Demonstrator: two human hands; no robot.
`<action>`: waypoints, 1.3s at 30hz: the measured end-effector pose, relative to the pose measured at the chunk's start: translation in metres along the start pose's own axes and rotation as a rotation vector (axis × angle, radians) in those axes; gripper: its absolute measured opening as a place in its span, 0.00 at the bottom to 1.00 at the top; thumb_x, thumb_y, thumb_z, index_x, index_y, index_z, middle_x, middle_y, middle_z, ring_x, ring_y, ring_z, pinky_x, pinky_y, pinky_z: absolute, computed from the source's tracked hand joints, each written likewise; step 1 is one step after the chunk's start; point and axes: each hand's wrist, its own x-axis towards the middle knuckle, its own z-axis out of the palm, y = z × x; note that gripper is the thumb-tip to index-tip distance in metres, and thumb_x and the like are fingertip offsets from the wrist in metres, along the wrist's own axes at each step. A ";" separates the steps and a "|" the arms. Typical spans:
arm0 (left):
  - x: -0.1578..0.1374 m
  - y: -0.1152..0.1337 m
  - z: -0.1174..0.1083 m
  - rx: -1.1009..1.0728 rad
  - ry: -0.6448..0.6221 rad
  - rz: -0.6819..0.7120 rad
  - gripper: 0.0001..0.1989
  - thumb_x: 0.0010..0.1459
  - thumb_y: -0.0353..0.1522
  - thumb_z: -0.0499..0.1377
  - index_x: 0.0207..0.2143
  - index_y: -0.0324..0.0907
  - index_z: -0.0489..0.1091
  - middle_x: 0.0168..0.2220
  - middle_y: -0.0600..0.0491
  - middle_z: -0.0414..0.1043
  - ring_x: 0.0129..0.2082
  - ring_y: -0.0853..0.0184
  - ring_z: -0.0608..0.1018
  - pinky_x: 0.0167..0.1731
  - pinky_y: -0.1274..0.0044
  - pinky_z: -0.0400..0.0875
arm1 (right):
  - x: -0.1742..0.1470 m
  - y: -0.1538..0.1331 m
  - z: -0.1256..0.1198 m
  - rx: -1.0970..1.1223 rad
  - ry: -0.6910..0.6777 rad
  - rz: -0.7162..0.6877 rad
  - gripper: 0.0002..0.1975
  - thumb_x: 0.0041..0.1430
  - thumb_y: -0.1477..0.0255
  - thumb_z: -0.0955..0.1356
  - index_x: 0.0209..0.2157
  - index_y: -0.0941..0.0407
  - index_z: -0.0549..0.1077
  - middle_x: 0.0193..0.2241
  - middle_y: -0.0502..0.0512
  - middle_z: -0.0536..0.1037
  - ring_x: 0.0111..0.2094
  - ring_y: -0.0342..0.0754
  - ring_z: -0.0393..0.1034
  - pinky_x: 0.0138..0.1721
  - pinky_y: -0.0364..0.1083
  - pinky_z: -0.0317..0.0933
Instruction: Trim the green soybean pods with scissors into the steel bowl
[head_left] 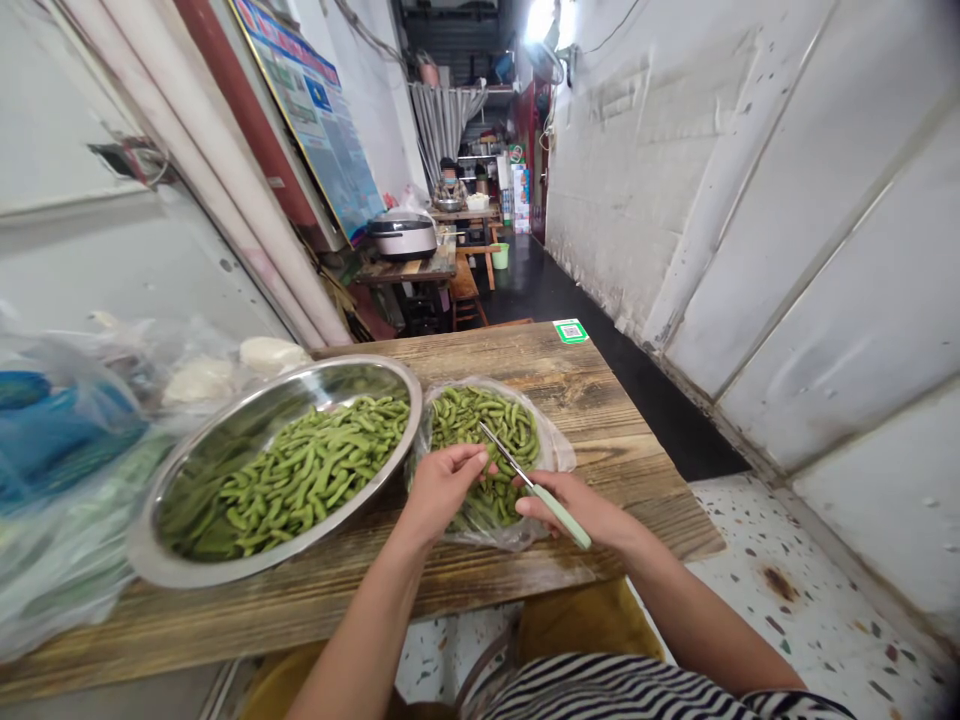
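Observation:
My right hand (566,508) is closed around scissors (559,515) with pale green handles. Their metal blades point up and left, over a clear plastic bag (556,445) of green edamame pods (499,415). Beside the blades, my left hand (448,484) is closed in a pinch on an edamame pod, mostly hidden by the fingertips. Both hands are above the near part of the bag. Left of it, a wide steel basin (154,530) holds many more edamame pods (315,475).
Plastic bags (60,430) with blue and pale contents crowd the left of the wooden table (637,480). A green QR code card (571,331) lies at its far corner. Beyond stand a white cooker (403,237) on another table and a seated person (450,187).

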 end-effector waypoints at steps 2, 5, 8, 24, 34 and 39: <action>0.001 -0.002 -0.001 0.011 -0.015 0.007 0.13 0.48 0.38 0.61 0.32 0.38 0.75 0.25 0.50 0.77 0.25 0.67 0.73 0.30 0.76 0.67 | 0.000 0.000 0.001 0.015 0.003 0.019 0.24 0.50 0.51 0.67 0.34 0.59 0.68 0.16 0.42 0.60 0.16 0.36 0.53 0.16 0.37 0.50; 0.002 -0.006 -0.001 0.002 -0.032 0.002 0.13 0.48 0.38 0.61 0.32 0.38 0.75 0.26 0.50 0.77 0.25 0.68 0.74 0.30 0.76 0.67 | 0.001 0.004 0.002 0.087 -0.004 0.072 0.23 0.49 0.51 0.67 0.32 0.58 0.67 0.11 0.40 0.58 0.11 0.36 0.51 0.12 0.37 0.48; 0.002 -0.008 0.002 -0.101 -0.028 -0.046 0.13 0.46 0.38 0.63 0.32 0.37 0.74 0.27 0.50 0.77 0.25 0.69 0.74 0.31 0.77 0.67 | 0.004 0.009 0.004 0.170 0.012 0.113 0.23 0.47 0.51 0.69 0.31 0.57 0.67 0.09 0.39 0.59 0.10 0.37 0.52 0.10 0.36 0.50; -0.003 0.003 0.007 -0.579 0.195 -0.140 0.16 0.39 0.33 0.68 0.30 0.35 0.68 0.25 0.54 0.73 0.27 0.72 0.76 0.29 0.81 0.69 | 0.006 0.008 0.012 0.115 -0.013 0.041 0.28 0.50 0.50 0.66 0.42 0.59 0.66 0.17 0.42 0.63 0.17 0.38 0.58 0.17 0.38 0.56; -0.006 -0.001 0.014 -0.490 0.198 -0.126 0.15 0.40 0.35 0.66 0.28 0.35 0.68 0.25 0.53 0.73 0.26 0.69 0.76 0.31 0.77 0.71 | 0.009 0.008 0.019 0.204 -0.011 0.087 0.22 0.49 0.51 0.68 0.33 0.57 0.66 0.10 0.39 0.59 0.10 0.36 0.52 0.10 0.36 0.50; -0.007 0.001 -0.031 0.063 0.602 0.129 0.15 0.47 0.38 0.60 0.36 0.38 0.70 0.30 0.49 0.75 0.32 0.61 0.77 0.38 0.66 0.70 | 0.015 0.016 0.018 0.293 0.041 0.113 0.21 0.47 0.53 0.70 0.31 0.57 0.66 0.09 0.38 0.58 0.09 0.36 0.51 0.08 0.35 0.50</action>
